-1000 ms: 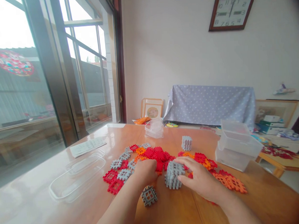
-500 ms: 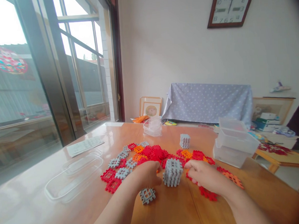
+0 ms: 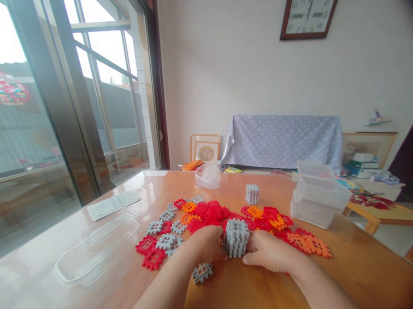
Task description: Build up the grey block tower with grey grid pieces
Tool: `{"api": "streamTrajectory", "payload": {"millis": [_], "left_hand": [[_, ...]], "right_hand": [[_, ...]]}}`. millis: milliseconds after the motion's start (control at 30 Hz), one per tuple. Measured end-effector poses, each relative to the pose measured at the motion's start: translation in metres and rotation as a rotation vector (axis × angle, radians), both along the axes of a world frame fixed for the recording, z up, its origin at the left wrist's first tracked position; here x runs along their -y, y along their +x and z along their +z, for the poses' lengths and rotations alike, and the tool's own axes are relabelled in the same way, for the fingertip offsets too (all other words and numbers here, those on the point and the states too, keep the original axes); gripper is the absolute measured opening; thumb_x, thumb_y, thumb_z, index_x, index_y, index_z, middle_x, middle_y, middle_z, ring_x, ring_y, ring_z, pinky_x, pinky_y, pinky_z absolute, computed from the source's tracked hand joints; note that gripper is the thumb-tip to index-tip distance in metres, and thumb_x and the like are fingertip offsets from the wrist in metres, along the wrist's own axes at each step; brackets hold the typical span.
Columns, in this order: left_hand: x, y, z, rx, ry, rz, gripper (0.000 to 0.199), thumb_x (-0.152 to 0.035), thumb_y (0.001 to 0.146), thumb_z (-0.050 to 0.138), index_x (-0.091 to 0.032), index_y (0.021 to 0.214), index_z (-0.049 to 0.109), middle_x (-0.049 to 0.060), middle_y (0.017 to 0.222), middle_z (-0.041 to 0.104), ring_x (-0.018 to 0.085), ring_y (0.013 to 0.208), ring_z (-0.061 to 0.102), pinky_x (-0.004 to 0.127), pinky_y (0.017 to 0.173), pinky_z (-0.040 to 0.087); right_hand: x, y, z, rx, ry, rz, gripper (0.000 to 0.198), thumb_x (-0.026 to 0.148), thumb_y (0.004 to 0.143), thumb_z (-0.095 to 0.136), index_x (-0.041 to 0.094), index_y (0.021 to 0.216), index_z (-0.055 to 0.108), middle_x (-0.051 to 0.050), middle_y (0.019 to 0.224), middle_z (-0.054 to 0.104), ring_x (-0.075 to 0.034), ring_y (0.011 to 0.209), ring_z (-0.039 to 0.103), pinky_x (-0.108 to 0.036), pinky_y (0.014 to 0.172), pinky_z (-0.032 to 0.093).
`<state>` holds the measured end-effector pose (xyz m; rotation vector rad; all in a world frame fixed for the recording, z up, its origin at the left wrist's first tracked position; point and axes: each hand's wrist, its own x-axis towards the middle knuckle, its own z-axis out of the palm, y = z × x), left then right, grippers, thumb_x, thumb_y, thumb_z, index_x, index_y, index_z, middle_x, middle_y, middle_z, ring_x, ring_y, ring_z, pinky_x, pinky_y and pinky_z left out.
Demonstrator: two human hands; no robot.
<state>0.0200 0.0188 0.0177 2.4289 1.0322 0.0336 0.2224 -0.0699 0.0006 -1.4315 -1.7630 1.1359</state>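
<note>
A tall stack of grey notched square building pieces point(image 3: 237, 239) stands on the table between my hands. My left hand point(image 3: 208, 243) presses its curled fingers against the stack's left side. On the other side my right hand point(image 3: 267, 249) grips the stack, the thumb low at the near edge and the other fingers partly hidden behind it. One loose grey piece point(image 3: 202, 273) lies just below my left hand. Beyond my hands spreads a heap of red pieces point(image 3: 212, 210), with orange pieces point(image 3: 189, 206) and more grey pieces point(image 3: 165, 241) to the left.
A shorter grey stack point(image 3: 252, 194) stands farther back. Clear plastic boxes point(image 3: 316, 204) sit at the right, and a smaller clear container point(image 3: 207, 176) at the back. On the left lie clear lids point(image 3: 94, 252) and a printed sheet point(image 3: 114, 205). Orange pieces point(image 3: 310, 243) lie right of my hand.
My right hand has moved left from the red pieces onto the grey stack. My left hand has come in against the stack's other side. The view has shifted slightly.
</note>
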Motion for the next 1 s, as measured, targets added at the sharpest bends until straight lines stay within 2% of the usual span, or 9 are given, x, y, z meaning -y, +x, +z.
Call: {"api": "streamTrajectory", "payload": {"millis": [200, 567, 667, 833, 1000], "left_hand": [[-0.002, 0.002, -0.004, 0.029, -0.017, -0.005, 0.023, -0.030, 0.063, 0.073, -0.022, 0.085, 0.075, 0.002, 0.076, 0.071, 0.018, 0.064, 0.060, 0.025, 0.051, 0.033], [-0.010, 0.000, -0.018, 0.077, -0.042, -0.052, 0.018, -0.027, 0.064, 0.069, -0.021, 0.080, 0.070, 0.002, 0.077, 0.070, 0.017, 0.065, 0.060, 0.025, 0.052, 0.037], [-0.011, -0.001, -0.019, 0.077, -0.048, -0.058, 0.021, -0.027, 0.064, 0.069, -0.021, 0.085, 0.070, 0.001, 0.079, 0.070, 0.018, 0.067, 0.061, 0.025, 0.054, 0.039], [-0.013, -0.004, -0.016, 0.067, -0.085, -0.037, 0.035, -0.039, 0.061, 0.078, -0.022, 0.091, 0.070, 0.001, 0.084, 0.071, 0.020, 0.071, 0.063, 0.027, 0.057, 0.041], [-0.012, -0.004, -0.014, 0.071, -0.076, -0.018, 0.034, -0.038, 0.062, 0.077, -0.022, 0.092, 0.070, 0.001, 0.086, 0.072, 0.020, 0.074, 0.065, 0.026, 0.058, 0.042]], "right_hand": [[-0.006, 0.002, -0.007, 0.005, -0.014, -0.019, 0.044, 0.010, 0.070, 0.064, 0.021, 0.112, 0.073, -0.001, 0.101, 0.079, -0.027, 0.104, 0.070, -0.039, 0.095, 0.055], [-0.010, 0.001, -0.015, -0.011, 0.063, -0.048, 0.037, 0.013, 0.072, 0.067, 0.023, 0.107, 0.075, -0.001, 0.097, 0.080, -0.028, 0.099, 0.072, -0.040, 0.092, 0.056], [-0.011, 0.000, -0.016, -0.039, 0.067, -0.012, 0.038, 0.010, 0.074, 0.064, 0.022, 0.108, 0.075, -0.001, 0.101, 0.080, -0.027, 0.099, 0.072, -0.039, 0.093, 0.056], [-0.011, -0.002, -0.014, -0.003, 0.087, -0.006, 0.036, 0.011, 0.076, 0.062, 0.021, 0.109, 0.074, -0.002, 0.100, 0.080, -0.026, 0.095, 0.073, -0.039, 0.092, 0.056], [-0.010, -0.003, -0.014, 0.056, 0.112, -0.020, 0.036, 0.011, 0.077, 0.061, 0.021, 0.109, 0.074, -0.001, 0.100, 0.080, -0.026, 0.098, 0.072, -0.037, 0.092, 0.055]]}}
